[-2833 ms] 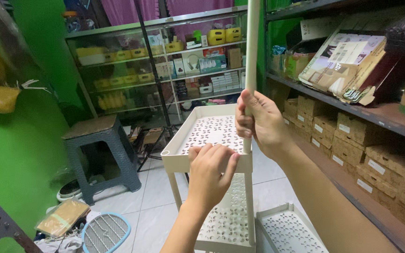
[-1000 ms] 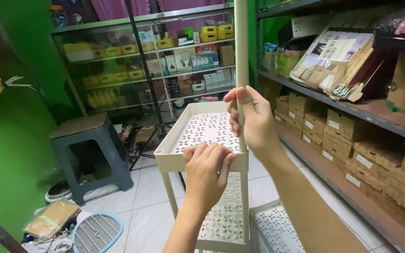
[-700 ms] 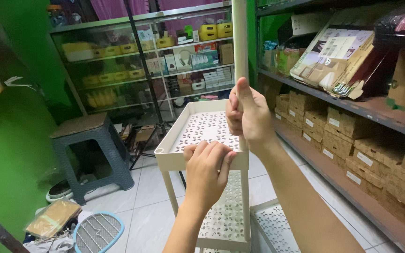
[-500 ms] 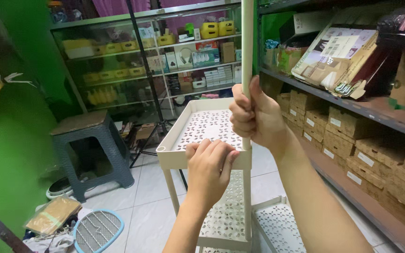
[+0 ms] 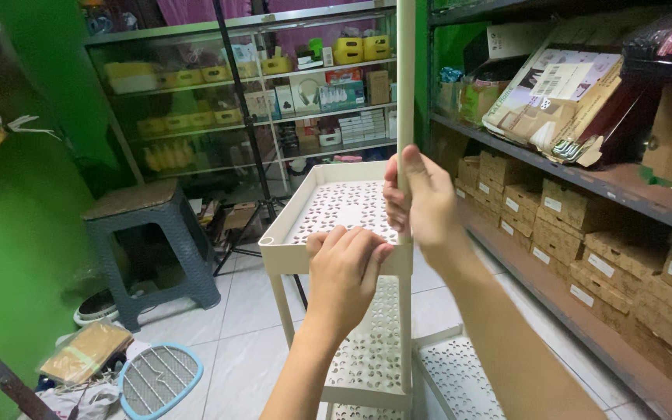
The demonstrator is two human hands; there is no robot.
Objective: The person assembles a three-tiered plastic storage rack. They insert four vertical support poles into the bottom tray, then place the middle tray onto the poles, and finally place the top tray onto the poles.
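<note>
While both forearms rise from the bottom edge of the frame, the left hand (image 5: 345, 268) lies palm down in the lower middle, wrist bent slightly, its fingers curled loosely over the near rim of the top tray (image 5: 336, 214) of a cream plastic rack (image 5: 367, 350); it presses there rather than clasping. Just right of it and a little higher, the right hand (image 5: 421, 198) is closed around a cream pole (image 5: 406, 78), thumb pointing straight up along the pole, fingers wrapped around its far side. That pole stands upright at the tray's near right corner and runs out of the top of the frame.

Below the hands, a second perforated tray of the rack shows, and another loose tray (image 5: 460, 373) lies on the tiled floor at the lower right. At the lower left lie a blue racket-shaped swatter (image 5: 157, 373) and a flat packet (image 5: 83, 350).

Further back, at middle left, a dark plastic stool (image 5: 149, 233) stands against the green wall. Along the right side, a shelf (image 5: 585, 187) carries flattened cartons above and rows of small brown boxes (image 5: 585, 233) beneath. At the top centre, a glass-fronted cabinet (image 5: 274, 93) holds yellow containers and small packages.
</note>
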